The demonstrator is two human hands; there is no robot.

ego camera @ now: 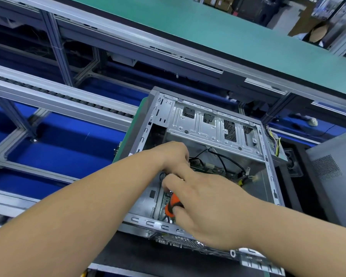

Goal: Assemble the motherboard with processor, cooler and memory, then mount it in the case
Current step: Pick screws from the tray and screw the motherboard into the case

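Since the motherboard [208, 169] already lies inside the open case [214, 124], only a strip of green board showing past the hands, the job looks to be in its last stage: fastening the board down. The right hand [206, 206] is curled around an orange-and-black screwdriver [173, 206], its handle peeking out near the palm and pointing down into the case's near-left part. The left hand [174, 156] reaches in from the left, fingers bent down onto the board's edge; whether it pinches a screw or merely steadies the board, I cannot tell. Black cables [222, 158] loop over the board's far side beneath the silver drive cage [214, 122]. Both hands hide the processor, cooler and memory, so their fitting is unconfirmed, as is the number of screws already in. Motion blur softens the near edge of the case. Farther off runs a green-topped bench [208, 31].
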